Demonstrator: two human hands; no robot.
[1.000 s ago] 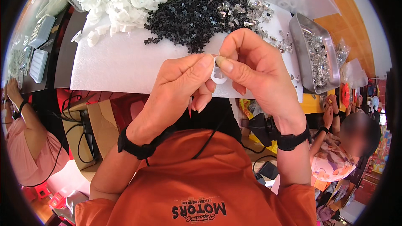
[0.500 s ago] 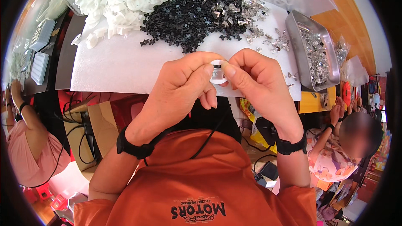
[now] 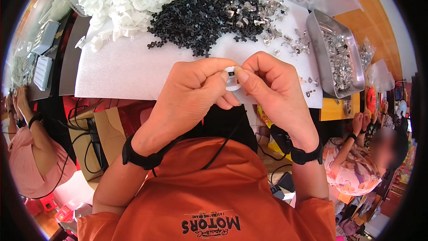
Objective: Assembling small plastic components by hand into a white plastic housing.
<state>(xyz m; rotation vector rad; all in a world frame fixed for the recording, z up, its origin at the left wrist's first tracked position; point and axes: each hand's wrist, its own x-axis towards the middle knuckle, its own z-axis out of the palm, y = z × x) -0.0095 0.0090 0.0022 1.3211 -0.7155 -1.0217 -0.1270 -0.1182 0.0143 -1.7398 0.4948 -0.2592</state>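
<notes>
Two hands close together, just above the near edge of a white foam sheet [image 3: 133, 69] on the table. Left hand [image 3: 191, 91] curled, thumb and first fingers pinching a small round white part [image 3: 232, 78] from the left side. Right hand [image 3: 274, 87] curled too, thumb and fingertip pinching the same white part from the right side. Thumbs almost touching each other over it. Something tiny and dark in the middle of the part, too small to tell what. A black band on each wrist, and orange sleeves below.

Farther back on the foam sheet, a big heap of little black pieces [image 3: 203, 13]. Just to its left, touching it, a heap of white round pieces [image 3: 120, 2], much like the one in the fingers. On the right side of the black heap, a scatter of small shiny metal bits [image 3: 278, 22], some mixed in with the black ones. Right of the sheet, a long metal tray [image 3: 317, 44] full of more shiny bits. A few loose metal bits near the tray, on the foam's edge.

At the far left, another person in a pink shirt [image 3: 26, 160], with hands up near some grey trays. At the right, another person in a flowery top [image 3: 352, 172], arms reaching up toward the table. Under the table, a brown cardboard box [image 3: 96, 143] and black cables.
</notes>
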